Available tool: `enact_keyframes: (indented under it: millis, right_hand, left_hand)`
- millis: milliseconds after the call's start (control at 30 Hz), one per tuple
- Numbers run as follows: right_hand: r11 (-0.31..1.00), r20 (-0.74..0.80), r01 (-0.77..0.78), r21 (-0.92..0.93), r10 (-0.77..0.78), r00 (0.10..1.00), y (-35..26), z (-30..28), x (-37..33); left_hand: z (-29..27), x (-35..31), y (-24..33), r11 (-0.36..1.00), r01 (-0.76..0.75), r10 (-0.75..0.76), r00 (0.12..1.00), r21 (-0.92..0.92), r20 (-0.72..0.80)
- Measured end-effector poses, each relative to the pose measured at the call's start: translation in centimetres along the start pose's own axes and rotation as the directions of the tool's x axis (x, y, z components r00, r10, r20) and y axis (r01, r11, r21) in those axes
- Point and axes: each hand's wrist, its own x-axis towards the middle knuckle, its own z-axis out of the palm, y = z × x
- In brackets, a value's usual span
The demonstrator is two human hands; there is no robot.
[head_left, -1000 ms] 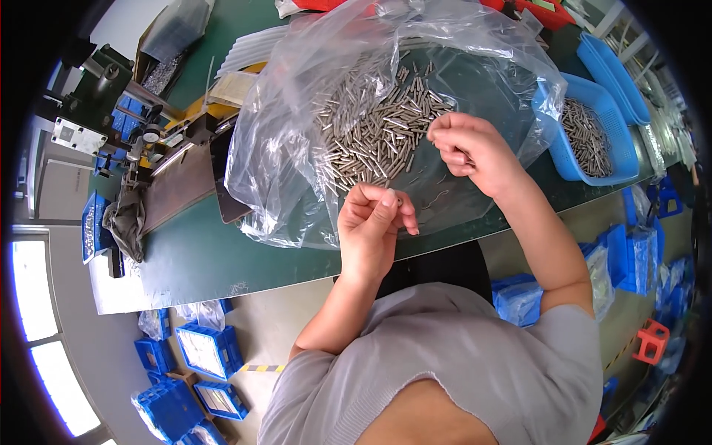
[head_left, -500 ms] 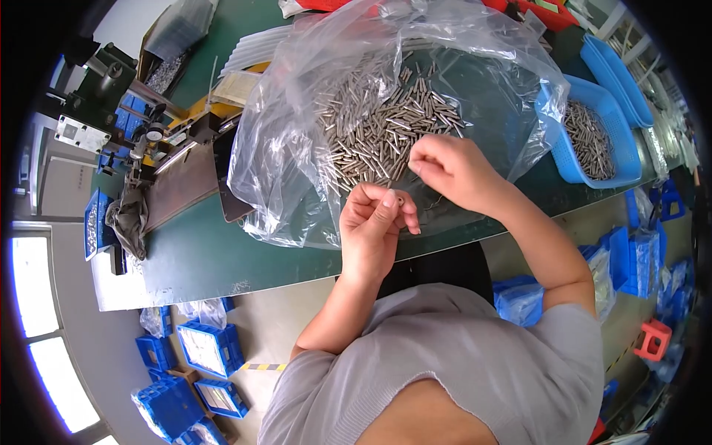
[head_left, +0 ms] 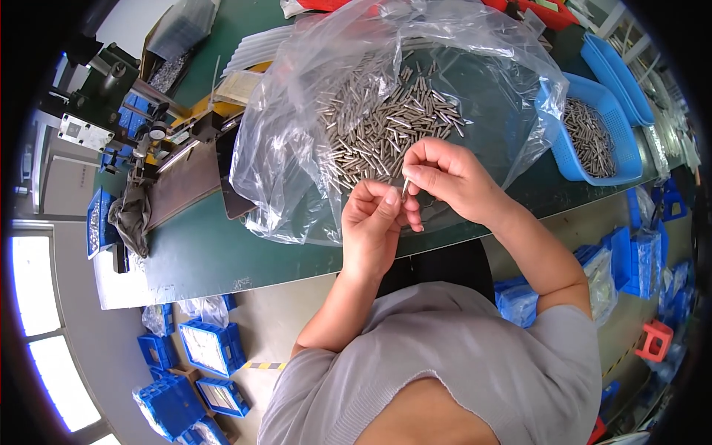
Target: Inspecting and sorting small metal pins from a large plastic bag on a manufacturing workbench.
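Observation:
My left hand [head_left: 373,222] is closed in a pinch at the near edge of a heap of metal pins [head_left: 393,122]. What its fingertips grip is too small to make out. Close beside it on the right, my right hand [head_left: 454,180] pinches a slim metal pin [head_left: 405,187] between thumb and forefinger. The pin points down, its lower end at the left fingertips; whether it touches what they hold is hidden. The heap lies in a large open clear plastic bag [head_left: 278,148] spread on the green table [head_left: 200,259].
A blue basket [head_left: 630,152] of similar pins stands at the right, with empty-looking blue trays [head_left: 615,78] behind it. On the left are a bench machine [head_left: 111,81] and a dark cloth [head_left: 131,222]. Blue crates [head_left: 215,348] stand on the floor at the lower left.
My right hand has moved slightly left and down to meet the left fingertips, and a pin now shows in its pinch. The left hand has hardly moved.

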Motion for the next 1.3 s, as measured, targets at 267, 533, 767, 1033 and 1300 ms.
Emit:
enact_keyframes:
  millis: [267, 533, 767, 1033, 1300]
  right_hand:
    - [0.883, 0.023, 0.235, -0.407, -0.247, 0.969, -0.1, 0.9, -0.3]
    - [0.858, -0.148, 0.257, -0.445, -0.354, 0.924, 0.9, 0.4, -1.2]
    - [0.831, -0.559, 0.221, -0.511, -0.516, 0.649, -4.3, -4.5, -4.1]
    - [0.180, -0.582, -0.618, -0.765, -0.605, 0.544, -5.3, -20.2, -9.6]
    - [0.382, -0.293, -0.002, -0.924, -0.704, 0.647, -5.8, -8.4, -3.9]
  left_hand:
    - [-0.4, 0.2, 0.0, 1.000, -0.021, 0.021, 0.999, 0.002, 0.029]
    - [0.3, 0.1, -0.4, 0.997, 0.001, -0.001, 1.000, 0.071, -0.001]
    - [0.2, -0.3, 0.2, 0.995, -0.038, 0.037, 0.999, 0.088, 0.004]
    - [0.7, 0.3, -0.2, 0.996, -0.018, 0.017, 1.000, 0.089, 0.011]
    - [0.2, -0.1, 0.1, 0.996, -0.020, 0.022, 1.000, 0.086, -0.014]
